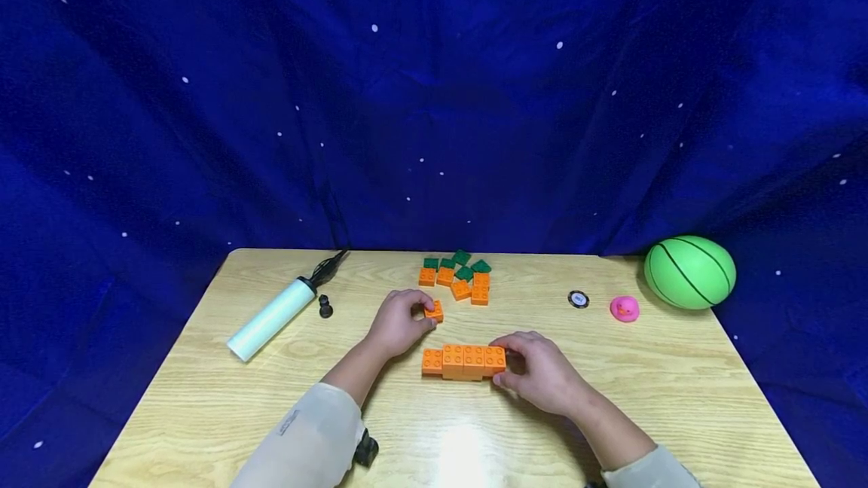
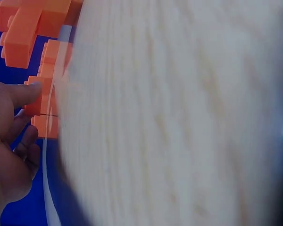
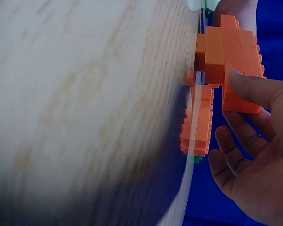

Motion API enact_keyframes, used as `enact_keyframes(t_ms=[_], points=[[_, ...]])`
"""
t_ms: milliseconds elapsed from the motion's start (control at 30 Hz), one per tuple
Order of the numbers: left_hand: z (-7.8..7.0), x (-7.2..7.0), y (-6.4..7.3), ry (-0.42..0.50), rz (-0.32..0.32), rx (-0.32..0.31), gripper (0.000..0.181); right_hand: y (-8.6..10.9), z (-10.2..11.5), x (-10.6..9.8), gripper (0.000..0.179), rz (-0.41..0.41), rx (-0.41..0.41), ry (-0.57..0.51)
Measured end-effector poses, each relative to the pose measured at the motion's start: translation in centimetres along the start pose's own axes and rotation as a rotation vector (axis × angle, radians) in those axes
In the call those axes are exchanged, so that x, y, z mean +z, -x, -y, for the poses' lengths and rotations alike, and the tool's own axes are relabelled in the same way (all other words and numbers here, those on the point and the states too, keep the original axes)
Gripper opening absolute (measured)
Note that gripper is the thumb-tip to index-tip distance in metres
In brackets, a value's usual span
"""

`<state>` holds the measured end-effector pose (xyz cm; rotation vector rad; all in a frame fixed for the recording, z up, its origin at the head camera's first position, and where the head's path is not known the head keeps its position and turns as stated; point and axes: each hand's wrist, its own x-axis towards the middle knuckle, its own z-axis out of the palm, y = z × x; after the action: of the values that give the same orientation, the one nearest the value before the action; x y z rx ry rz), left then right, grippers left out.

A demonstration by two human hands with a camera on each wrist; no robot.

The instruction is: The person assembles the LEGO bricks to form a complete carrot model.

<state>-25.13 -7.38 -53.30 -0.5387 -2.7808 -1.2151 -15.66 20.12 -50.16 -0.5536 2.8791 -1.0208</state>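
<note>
My left hand [image 1: 398, 322] pinches a single orange toy brick [image 1: 435, 311] between thumb and fingers, just in front of the brick pile. In the left wrist view the thumb of the left hand [image 2: 9, 141] presses against an orange brick [image 2: 34, 96]. With thumb and fingers, my right hand [image 1: 539, 375] grips the right end of a built row of orange bricks [image 1: 464, 361]. This assembly has a lower base and a raised row of studded bricks on top. The right wrist view shows the right hand [image 3: 254, 165] holding the assembly [image 3: 233, 61] from the side.
Behind the hands lie several loose orange bricks [image 1: 480, 294] and green bricks [image 1: 464, 273]. A hand pump [image 1: 273, 320] and a black pawn-like piece [image 1: 325, 306] are at left. A poker chip [image 1: 579, 299], a pink rubber duck [image 1: 625, 309] and a green ball [image 1: 689, 272] sit at right.
</note>
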Motion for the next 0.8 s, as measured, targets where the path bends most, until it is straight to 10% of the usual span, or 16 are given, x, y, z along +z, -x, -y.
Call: enact_keyframes(t_ms=[800], points=[[-1.0,-1.0,1.8,0.039,-0.002,0.040,0.016,0.0,0.1,0.2,0.044,-0.004,0.044,-0.011]])
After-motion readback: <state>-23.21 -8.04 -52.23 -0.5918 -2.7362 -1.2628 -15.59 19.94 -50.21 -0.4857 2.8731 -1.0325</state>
